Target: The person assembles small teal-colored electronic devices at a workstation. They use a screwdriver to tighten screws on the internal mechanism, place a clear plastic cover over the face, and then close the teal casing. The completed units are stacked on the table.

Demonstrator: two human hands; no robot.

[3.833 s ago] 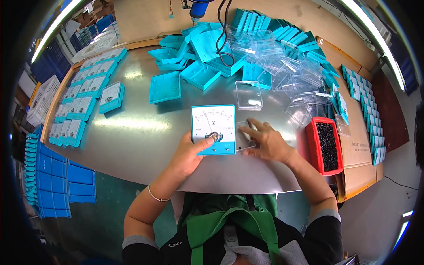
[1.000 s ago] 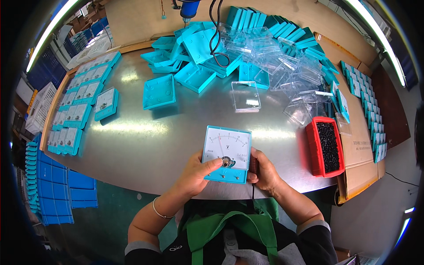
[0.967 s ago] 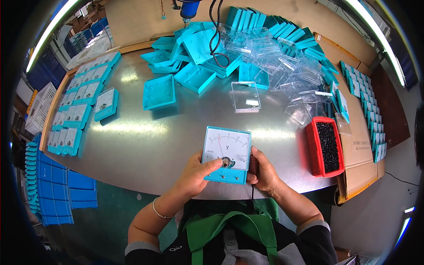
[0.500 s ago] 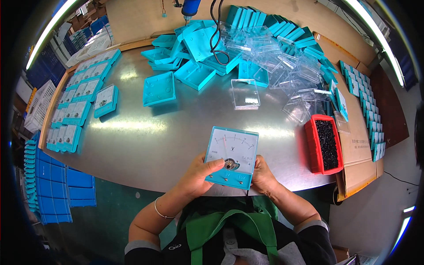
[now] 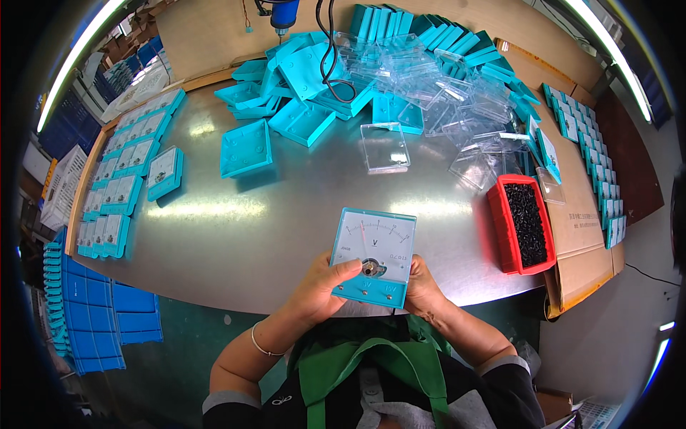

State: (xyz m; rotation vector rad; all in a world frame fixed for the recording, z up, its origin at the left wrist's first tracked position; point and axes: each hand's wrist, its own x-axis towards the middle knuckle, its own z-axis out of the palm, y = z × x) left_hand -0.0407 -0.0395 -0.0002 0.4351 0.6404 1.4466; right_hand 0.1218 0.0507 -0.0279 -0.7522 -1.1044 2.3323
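Observation:
A teal voltmeter (image 5: pixel 374 247) with a white dial face is held up over the table's near edge, its dial facing me. My left hand (image 5: pixel 320 287) grips its left side, with the thumb lying across the lower dial beside the round metal movement. At the lower right edge, my right hand (image 5: pixel 423 289) is closed around the case; its fingertips are hidden behind the meter. The dial shows a thin needle left of centre, and no clear cover is seen over it. Small metal terminals line the teal strip below.
Teal cases (image 5: pixel 245 148) and clear covers (image 5: pixel 386 149) are heaped at the back. A red bin (image 5: pixel 509 227) of small black parts stands at right, beside flattened cardboard (image 5: pixel 575 247). Finished-looking meters (image 5: pixel 118 189) line the left edge, others (image 5: pixel 589 154) the far right. A blue electric screwdriver (image 5: pixel 284 14) hangs above.
My view has shifted slightly, so the table and its things appear a little displaced. Both hands keep their grip on the voltmeter, which has hardly moved.

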